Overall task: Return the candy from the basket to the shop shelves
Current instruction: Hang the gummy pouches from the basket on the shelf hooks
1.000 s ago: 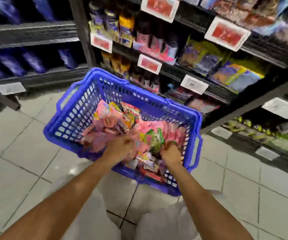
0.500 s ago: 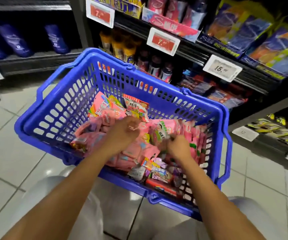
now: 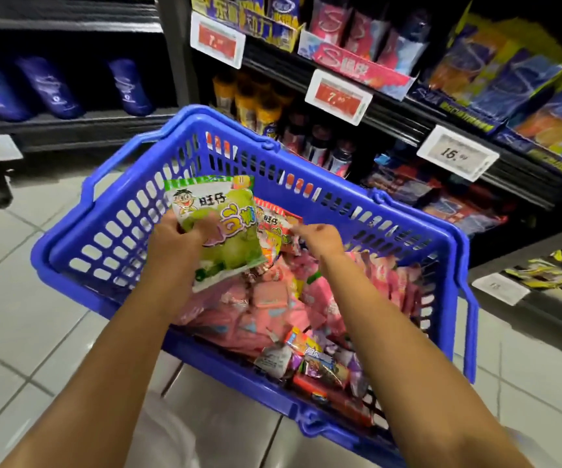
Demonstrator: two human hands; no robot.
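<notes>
Lifted clear of the pile since the earlier frame, the green candy bag (image 3: 217, 228) sits pinched in the left hand (image 3: 174, 239) above the blue basket (image 3: 104, 238), while the right hand (image 3: 321, 239), fingers curled on a red packet (image 3: 277, 224), should draw its own free before shelving.

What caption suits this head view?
Left hand lifts green candy bag from blue basket; right hand reaches in.

"旺仔" on green candy bag (image 3: 220, 228) ("15." tag (image 3: 456, 153))

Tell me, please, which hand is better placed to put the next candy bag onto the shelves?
The left hand, probably. It already grips the green candy bag, lifted above the blue basket. The right hand reaches toward the red bag lying among the candy and has nothing lifted.
</notes>
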